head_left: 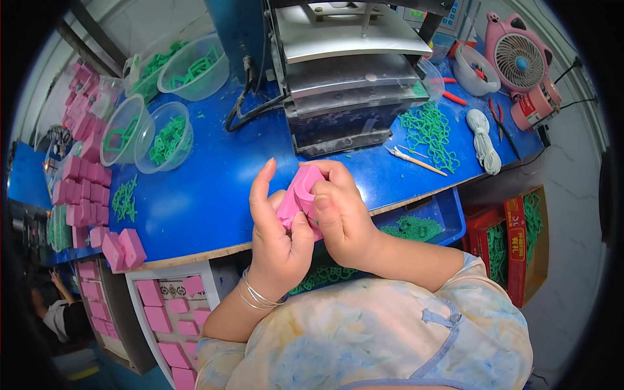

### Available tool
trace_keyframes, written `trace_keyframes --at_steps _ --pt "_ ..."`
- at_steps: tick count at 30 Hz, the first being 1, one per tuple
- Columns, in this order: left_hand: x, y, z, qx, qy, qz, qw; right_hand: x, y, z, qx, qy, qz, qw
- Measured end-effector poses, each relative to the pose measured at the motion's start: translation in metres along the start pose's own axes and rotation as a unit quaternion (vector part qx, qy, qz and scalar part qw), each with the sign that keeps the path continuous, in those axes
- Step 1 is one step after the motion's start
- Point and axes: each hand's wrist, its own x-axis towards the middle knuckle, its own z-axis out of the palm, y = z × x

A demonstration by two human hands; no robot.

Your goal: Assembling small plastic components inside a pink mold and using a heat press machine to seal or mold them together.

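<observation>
A soft pink block, apparently a silicone mould (300,195), is held between both hands just over the table's front edge. Its upper part is bent into a fold. My left hand (278,227) grips it from the left, thumb pressed on its lower part and index finger sticking up. From the right, my right hand (341,211) curls its fingers round the top and back, its thumb on the folded part. The palms and fingers hide much of the mould. A tiny dark green bit shows near the thumbs.
A metal press (344,97) stands behind my hands. Green open-link pieces (429,133) lie right, beside a wooden-handled tool (422,160). Plastic tubs (166,138) and stacked pink blocks (84,188) are left. Below the table edge sits a blue tray (448,218); a pink fan (518,58) stands far right.
</observation>
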Motion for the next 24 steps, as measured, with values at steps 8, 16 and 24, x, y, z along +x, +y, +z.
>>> trace_keyframes --at_steps 8,16,24 --pt "-0.001 -0.002 -0.004 -0.073 0.007 -0.048 0.996 0.002 0.003 -0.014 0.218 0.01 0.18 0.959" --pt "0.01 -0.021 -0.007 -0.012 -0.022 0.082 0.996 0.003 0.003 -0.016 0.364 0.053 0.312 0.876" --pt "0.026 -0.014 -0.023 -0.531 0.012 -0.06 0.845 -0.011 0.001 -0.021 -0.022 -0.097 0.052 0.994"
